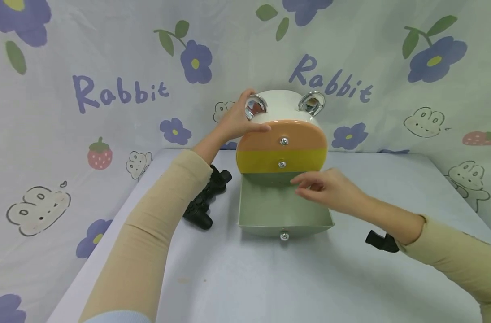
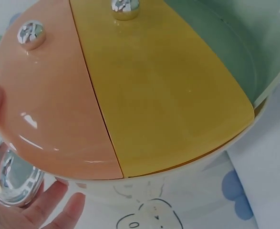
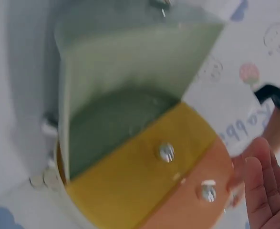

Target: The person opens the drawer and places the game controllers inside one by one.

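A small white chest of drawers (image 1: 283,104) with two shiny silver ears (image 1: 312,103) stands on the table. Its orange (image 1: 261,140) and yellow (image 1: 301,158) drawers are closed, each with a silver knob. The pale green bottom drawer (image 1: 285,211) is pulled out, and nothing shows inside. My left hand (image 1: 239,119) grips the chest's upper left side by one ear, thumb against the orange front and other fingers behind the ear in the left wrist view. Over the green drawer's right side hovers my right hand (image 1: 332,190), fingers loosely bent and holding nothing.
A black object (image 1: 202,204) with rounded ends lies left of the chest, partly hidden by my left sleeve (image 1: 148,237). Another black piece (image 1: 381,242) shows below my right wrist. Behind the table (image 1: 269,278) hangs a cloth (image 1: 128,40) printed with rabbits and flowers.
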### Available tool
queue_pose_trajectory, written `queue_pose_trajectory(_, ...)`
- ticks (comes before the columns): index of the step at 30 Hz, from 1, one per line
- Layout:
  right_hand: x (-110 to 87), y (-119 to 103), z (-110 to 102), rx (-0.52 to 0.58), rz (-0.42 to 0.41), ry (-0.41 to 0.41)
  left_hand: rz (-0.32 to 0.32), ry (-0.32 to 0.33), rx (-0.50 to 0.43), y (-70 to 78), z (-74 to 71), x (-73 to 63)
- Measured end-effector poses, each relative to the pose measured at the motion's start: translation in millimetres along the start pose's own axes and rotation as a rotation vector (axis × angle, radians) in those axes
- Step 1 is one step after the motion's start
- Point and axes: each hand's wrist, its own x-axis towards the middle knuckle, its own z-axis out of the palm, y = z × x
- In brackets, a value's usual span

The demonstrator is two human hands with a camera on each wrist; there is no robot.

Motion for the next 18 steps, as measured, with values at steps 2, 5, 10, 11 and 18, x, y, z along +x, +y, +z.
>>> queue_pose_trajectory(2,4.7,-4,-16,-0.021,-0.023,0.055,0.001,-0.001,0.002,0.0,-0.2,0.0)
queue_pose_trajectory(5,13.6,-7,-35,-0.041,-0.078,0.132,0.004,0.0,0.006,-0.3,-0.8,-0.2)
queue_pose_trajectory(10,33.1,-3,-61,-0.094,-0.092,0.232,0.006,-0.001,0.004,-0.5,-1.6,-0.7)
queue_pose_trajectory(11,37.7,-1,-65,-0.101,-0.079,0.248,0.009,-0.001,0.001,-0.6,-1.5,-0.7)
queue_pose_trajectory(18,66.7,20,-88,-0.117,0.011,0.313,0.015,0.003,0.008,-1.3,0.4,0.4)
